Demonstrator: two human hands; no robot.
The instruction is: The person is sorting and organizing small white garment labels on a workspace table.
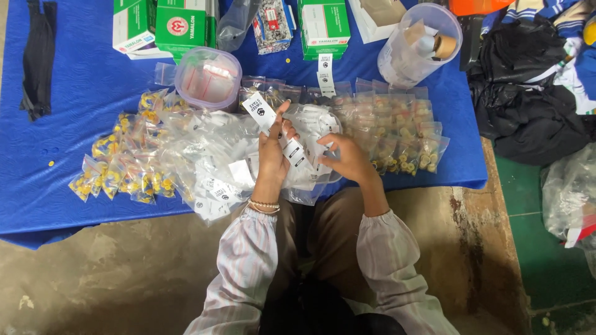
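Over the blue-covered desk [74, 93], the left hand [273, 155] lifts a white printed label strip [276, 130]; the right hand [349, 158] pinches a clear plastic bag [313, 124], apparently for sorting.

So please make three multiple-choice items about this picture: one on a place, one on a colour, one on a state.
1. Where are the bags of yellow pieces?
A. beside the left hand
B. on the floor
C. inside the round tub

2. What colour is the table cloth?
A. red
B. blue
C. white

3. What is the left hand doing?
A. lying flat and empty
B. holding a strip of white labels
C. closing a box

Answers: 1 A, they lie on the cloth at that side. 2 B, the cloth is plainly blue. 3 B, the fingers grip the strip, with the right hand close by.
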